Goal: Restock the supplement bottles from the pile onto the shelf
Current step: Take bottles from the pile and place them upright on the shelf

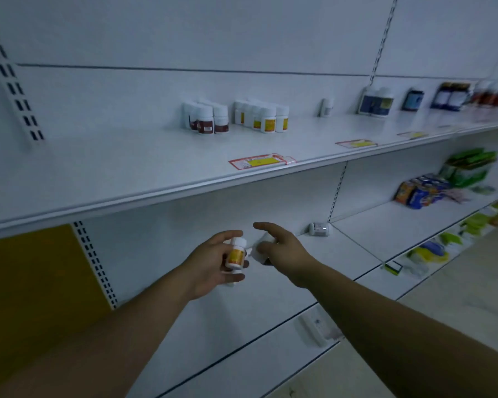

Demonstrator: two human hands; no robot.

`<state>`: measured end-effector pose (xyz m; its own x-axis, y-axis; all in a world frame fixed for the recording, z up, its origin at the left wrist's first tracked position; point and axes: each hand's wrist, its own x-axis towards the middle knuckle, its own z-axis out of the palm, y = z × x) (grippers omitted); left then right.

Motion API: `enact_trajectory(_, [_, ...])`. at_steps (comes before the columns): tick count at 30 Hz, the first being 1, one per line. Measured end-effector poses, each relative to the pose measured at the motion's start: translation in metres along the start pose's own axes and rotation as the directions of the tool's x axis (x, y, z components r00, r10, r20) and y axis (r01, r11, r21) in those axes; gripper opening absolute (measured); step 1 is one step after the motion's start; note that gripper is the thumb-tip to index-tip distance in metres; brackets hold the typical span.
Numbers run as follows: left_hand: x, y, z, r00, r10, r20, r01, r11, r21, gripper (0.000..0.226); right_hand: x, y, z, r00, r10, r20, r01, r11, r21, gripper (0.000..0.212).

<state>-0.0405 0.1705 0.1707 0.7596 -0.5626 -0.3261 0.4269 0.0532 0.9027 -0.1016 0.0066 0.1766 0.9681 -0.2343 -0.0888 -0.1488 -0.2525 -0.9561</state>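
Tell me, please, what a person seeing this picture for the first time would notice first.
Two hands reach in at the centre: the left hand holds a white bottle with a yellow label, and the right hand grips another white bottle. On the upper shelf stand two small groups of bottles, dark-labelled and yellow-labelled.

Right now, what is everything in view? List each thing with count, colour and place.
Dark-label bottles: about four, white, upper shelf, left cluster.
Yellow-label bottles: about six, white, upper shelf, beside them.
Price tag: one, red and yellow, upper shelf edge.
Lying bottle: one, white, lower shelf, back.
Snack packs: several, orange and blue, lower shelf, right.
Left hand: holds a yellow-label bottle.
Right hand: on a white bottle.
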Motion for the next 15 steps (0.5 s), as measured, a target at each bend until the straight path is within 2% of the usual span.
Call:
enact_trajectory(3, [-0.017, 0.014, 0.019, 0.997, 0.051, 0.051, -0.049, 0.998, -0.029, 0.031, -0.019, -0.020, -0.017, 0.998, -0.064, -0.028, 0.065, 0.998, 0.010, 0.050])
enact_trajectory(5, [-0.026, 0.024, 0.035, 0.992, 0.098, 0.079, -0.099, 0.995, 0.016, 0.030, -0.029, -0.033, -0.035, 0.995, -0.081, -0.058, 0.085, 0.994, 0.065, 0.036])
enact_trajectory(7, [-0.033, 0.035, 0.054, 0.984, 0.136, 0.117, -0.139, 0.990, 0.018, 0.030, -0.040, -0.045, -0.058, 0.996, -0.073, -0.057, 0.084, 0.972, 0.219, 0.027])
enact_trajectory(11, [-0.038, 0.053, 0.112, 0.959, 0.201, 0.198, -0.200, 0.979, -0.025, 0.031, -0.059, -0.065, -0.117, 0.997, -0.077, -0.023, 0.076, 0.814, 0.575, 0.038])
enact_trajectory(15, [-0.035, 0.067, 0.190, 0.934, 0.304, 0.187, -0.292, 0.952, -0.087, 0.032, -0.075, -0.077, -0.181, 0.992, -0.107, 0.065, 0.027, 0.691, 0.722, 0.026])
